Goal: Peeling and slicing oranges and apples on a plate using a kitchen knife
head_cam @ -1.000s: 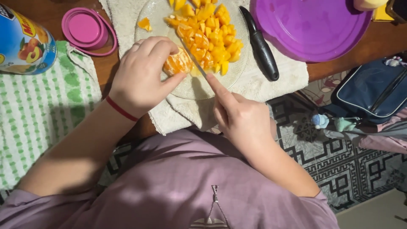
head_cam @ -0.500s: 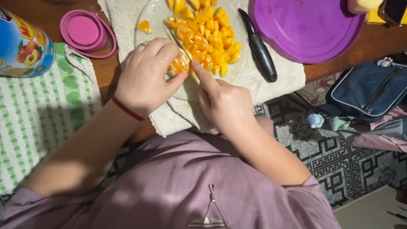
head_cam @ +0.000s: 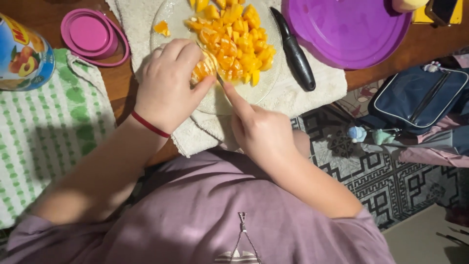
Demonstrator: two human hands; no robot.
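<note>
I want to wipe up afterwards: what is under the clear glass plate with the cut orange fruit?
A pale towel lies under the glass plate, spread over the brown table. Whether juice has soaked beneath the plate cannot be seen; the fruit pieces and left hand cover it.

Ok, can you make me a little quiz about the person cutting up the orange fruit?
1. True or false: the left hand holds a piece of fruit on the glass plate.
2. Which lies on the white towel right of the plate? A) a black-handled knife B) a spoon C) a fork
3. Fill in: the big round lid at the top right is coloured ____.

Key:
1. True. The right hand works a blade against that piece.
2. A
3. Purple
</note>
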